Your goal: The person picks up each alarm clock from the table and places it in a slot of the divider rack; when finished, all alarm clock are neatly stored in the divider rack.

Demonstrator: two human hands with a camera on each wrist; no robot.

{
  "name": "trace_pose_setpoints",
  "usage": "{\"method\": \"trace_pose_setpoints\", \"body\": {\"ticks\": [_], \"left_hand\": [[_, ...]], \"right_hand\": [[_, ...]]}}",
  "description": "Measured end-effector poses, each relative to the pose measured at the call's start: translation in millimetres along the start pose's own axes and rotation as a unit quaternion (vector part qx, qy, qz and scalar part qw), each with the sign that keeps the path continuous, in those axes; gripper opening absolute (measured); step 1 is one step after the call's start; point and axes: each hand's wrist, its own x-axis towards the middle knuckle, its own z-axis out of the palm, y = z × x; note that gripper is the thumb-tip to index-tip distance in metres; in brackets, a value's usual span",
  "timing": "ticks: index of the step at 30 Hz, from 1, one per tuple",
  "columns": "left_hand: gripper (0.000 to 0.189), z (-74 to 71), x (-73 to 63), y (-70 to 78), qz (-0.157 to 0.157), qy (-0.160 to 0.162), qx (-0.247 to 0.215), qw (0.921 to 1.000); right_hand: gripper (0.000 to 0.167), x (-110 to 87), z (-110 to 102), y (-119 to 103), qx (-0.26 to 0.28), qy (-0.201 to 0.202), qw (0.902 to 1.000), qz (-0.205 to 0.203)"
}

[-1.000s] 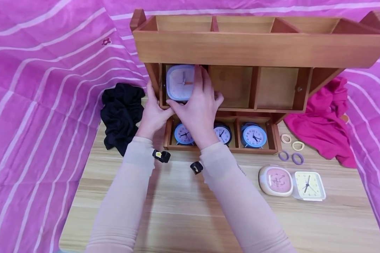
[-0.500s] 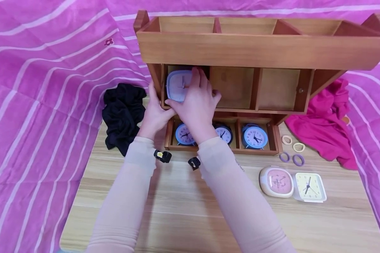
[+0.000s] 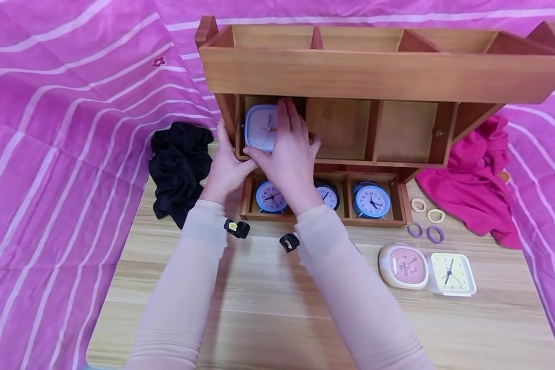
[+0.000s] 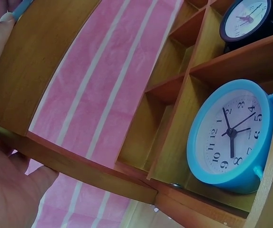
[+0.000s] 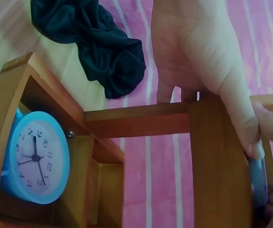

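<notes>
A square, light-blue-rimmed alarm clock (image 3: pixel 260 128) sits in the left compartment of the wooden shelf's middle tier (image 3: pixel 413 163). My right hand (image 3: pixel 290 156) holds it, fingers over its right side and thumb at its lower edge. Round the left end of that tier, my left hand (image 3: pixel 226 167) grips the shelf, fingers outside the side upright and thumb reaching to the clock's lower edge. In the right wrist view the left thumb (image 5: pixel 250 142) lies over the wooden front edge at the clock (image 5: pixel 258 183). The right fingers partly cover the clock's face.
Below, a lower tier holds a blue round clock (image 3: pixel 270 197), a dark-rimmed clock (image 3: pixel 327 197) and another blue clock (image 3: pixel 372 200). Rightward lie hair ties (image 3: pixel 435 234), a pink-faced clock (image 3: pixel 406 266), a pale yellow clock (image 3: pixel 454 274) and magenta cloth (image 3: pixel 476 190). Black cloth (image 3: pixel 178 169) lies left.
The square clock has shifted slightly down in its compartment, with my right hand still on it. My left hand keeps its place at the shelf's left end.
</notes>
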Motion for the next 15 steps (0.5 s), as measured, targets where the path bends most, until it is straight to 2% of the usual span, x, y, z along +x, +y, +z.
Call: {"method": "trace_pose_setpoints", "body": {"ticks": [6, 12, 15], "left_hand": [[0.116, 2.2, -1.3, 1.1, -0.018, -0.008, -0.008, 0.9998], [0.115, 0.5, -2.0, 3.1, -0.034, -0.002, 0.001, 0.9994], [0.116, 0.9, -2.0, 2.4, -0.039, 0.000, 0.006, 0.9992]], "right_hand": [[0.116, -22.6, -1.2, 22.0, 0.062, 0.035, 0.9957, -0.060], [0.113, -51.6, -1.2, 39.9, 0.083, 0.070, 0.9908, -0.080], [0.113, -61.7, -2.4, 48.0, 0.087, 0.101, 0.9858, -0.102]]}}
